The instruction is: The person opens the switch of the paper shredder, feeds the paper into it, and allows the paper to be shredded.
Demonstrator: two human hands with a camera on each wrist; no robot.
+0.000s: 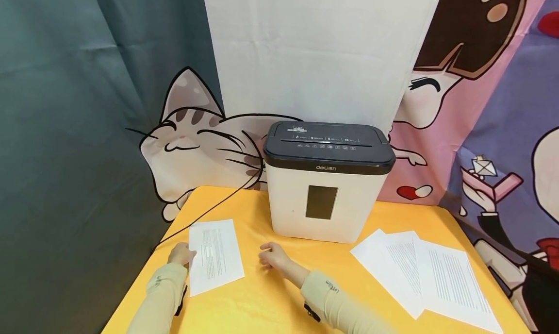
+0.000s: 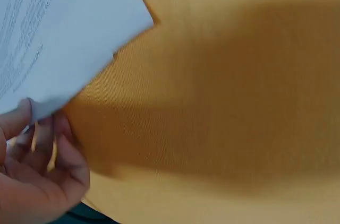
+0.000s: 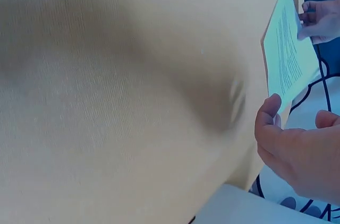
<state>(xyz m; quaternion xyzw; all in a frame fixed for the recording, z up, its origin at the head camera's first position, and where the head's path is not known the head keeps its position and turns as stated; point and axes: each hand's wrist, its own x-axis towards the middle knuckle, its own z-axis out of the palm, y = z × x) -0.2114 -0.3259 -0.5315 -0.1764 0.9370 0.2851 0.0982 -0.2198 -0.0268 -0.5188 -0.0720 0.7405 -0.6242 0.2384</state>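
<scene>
A printed sheet of paper lies at the left of the yellow table. My left hand pinches its left edge between thumb and fingers; the left wrist view shows the thumb on top of the paper and the fingers beneath. My right hand hovers over the table to the right of that sheet, fingers loosely bent, holding nothing. In the right wrist view the right hand appears in front of the sheet, apart from it as the head view shows.
A white paper shredder with a dark top and feed slot stands at the table's back. Several printed sheets overlap at the right. A black cord runs along the left edge. Printed curtains hang behind.
</scene>
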